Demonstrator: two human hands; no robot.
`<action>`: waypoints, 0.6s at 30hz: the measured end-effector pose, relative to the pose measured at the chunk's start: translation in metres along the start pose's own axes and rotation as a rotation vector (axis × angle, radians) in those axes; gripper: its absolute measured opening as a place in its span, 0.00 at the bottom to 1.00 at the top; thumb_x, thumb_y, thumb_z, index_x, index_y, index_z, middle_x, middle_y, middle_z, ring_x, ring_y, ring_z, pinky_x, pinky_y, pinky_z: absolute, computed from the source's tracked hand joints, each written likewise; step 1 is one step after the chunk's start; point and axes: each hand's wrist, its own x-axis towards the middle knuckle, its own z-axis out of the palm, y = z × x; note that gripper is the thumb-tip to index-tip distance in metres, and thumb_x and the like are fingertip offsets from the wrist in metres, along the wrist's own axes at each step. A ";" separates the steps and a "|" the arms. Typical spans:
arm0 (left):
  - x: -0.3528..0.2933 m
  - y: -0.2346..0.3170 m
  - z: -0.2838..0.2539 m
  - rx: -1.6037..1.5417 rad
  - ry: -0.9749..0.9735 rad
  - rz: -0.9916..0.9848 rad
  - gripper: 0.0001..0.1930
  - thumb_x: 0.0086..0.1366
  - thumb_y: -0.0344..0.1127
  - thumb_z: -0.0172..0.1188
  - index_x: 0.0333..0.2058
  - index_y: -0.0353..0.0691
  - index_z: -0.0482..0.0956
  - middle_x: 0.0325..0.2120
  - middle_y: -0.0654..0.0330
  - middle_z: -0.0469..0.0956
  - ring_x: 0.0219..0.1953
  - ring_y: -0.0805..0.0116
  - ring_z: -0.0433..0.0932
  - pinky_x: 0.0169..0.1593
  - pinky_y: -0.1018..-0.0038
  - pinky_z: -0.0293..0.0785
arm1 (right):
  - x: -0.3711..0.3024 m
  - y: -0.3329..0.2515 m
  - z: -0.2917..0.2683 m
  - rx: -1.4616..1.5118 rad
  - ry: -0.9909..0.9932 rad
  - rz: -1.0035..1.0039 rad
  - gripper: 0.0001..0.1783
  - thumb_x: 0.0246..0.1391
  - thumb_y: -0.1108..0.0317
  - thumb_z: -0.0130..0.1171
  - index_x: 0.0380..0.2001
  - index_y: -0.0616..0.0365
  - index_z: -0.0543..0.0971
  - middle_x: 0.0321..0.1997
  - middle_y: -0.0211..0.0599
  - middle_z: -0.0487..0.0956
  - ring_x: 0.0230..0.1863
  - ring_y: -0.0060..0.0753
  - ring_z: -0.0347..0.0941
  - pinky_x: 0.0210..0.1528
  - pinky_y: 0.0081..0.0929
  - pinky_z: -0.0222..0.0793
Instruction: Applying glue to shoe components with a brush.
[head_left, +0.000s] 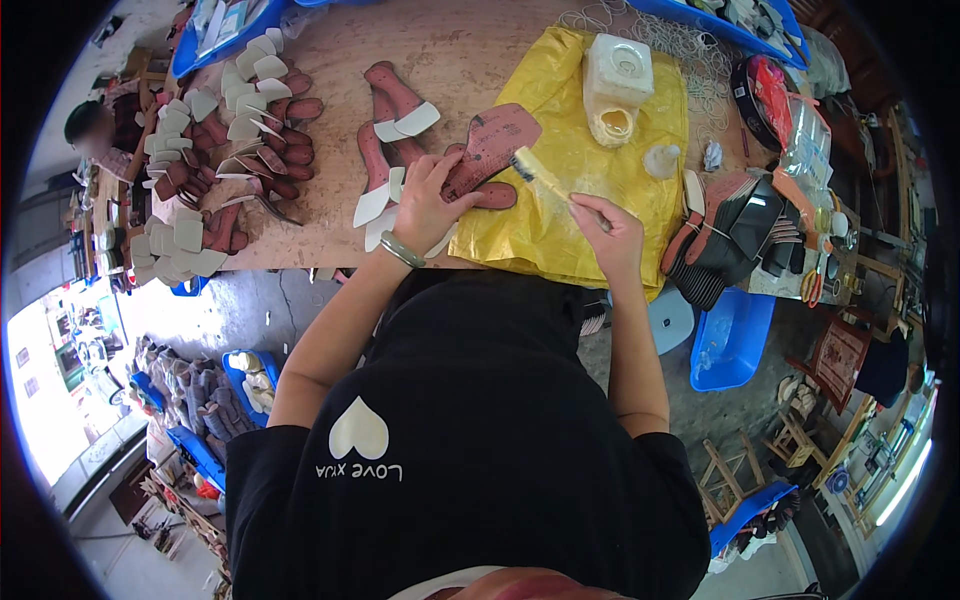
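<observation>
My left hand [425, 212] grips a reddish-brown shoe insole [508, 138], which is tilted with its broad end up and to the right. Under it lies another reddish-brown insole [497, 196], its rounded end near my fingers. My right hand [608, 235] is closed around the pale handle of a small brush [545, 178]. The brush's dark bristles are at the right edge of the raised insole; whether they touch it I cannot tell. Beneath the work a yellow plastic sheet [545, 240] covers the tabletop. White flat pieces [377, 205] lie beside my left wrist.
Several insoles with white pieces [260, 120] cover the table's left side. Beyond my right hand stands a whitish plastic container [618, 75] with an open mouth. Black soles [735, 235] and scissors [817, 282] lie right. Blue tubs [732, 345] sit below the table; a person [95, 135] is far left.
</observation>
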 end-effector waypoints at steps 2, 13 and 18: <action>-0.001 0.000 -0.005 -0.017 -0.020 0.007 0.31 0.47 0.40 0.71 0.50 0.37 0.73 0.40 0.54 0.72 0.45 0.54 0.70 0.49 0.65 0.69 | 0.007 0.005 -0.004 -0.038 -0.001 0.006 0.10 0.51 0.69 0.64 0.36 0.63 0.83 0.30 0.26 0.81 0.32 0.12 0.72 0.36 0.14 0.67; -0.019 -0.022 -0.048 -0.164 -0.099 0.272 0.31 0.45 0.35 0.72 0.51 0.39 0.73 0.42 0.54 0.71 0.44 0.55 0.71 0.50 0.65 0.69 | 0.085 -0.052 -0.020 -0.349 -0.296 -0.081 0.11 0.51 0.69 0.64 0.37 0.62 0.83 0.32 0.28 0.82 0.33 0.13 0.73 0.38 0.14 0.68; -0.029 -0.019 -0.065 -0.022 -0.070 0.238 0.31 0.45 0.36 0.72 0.50 0.40 0.74 0.42 0.55 0.72 0.44 0.55 0.71 0.49 0.64 0.69 | 0.079 -0.081 -0.001 -0.251 -0.317 -0.151 0.10 0.49 0.69 0.65 0.35 0.59 0.83 0.32 0.30 0.83 0.33 0.17 0.76 0.36 0.16 0.69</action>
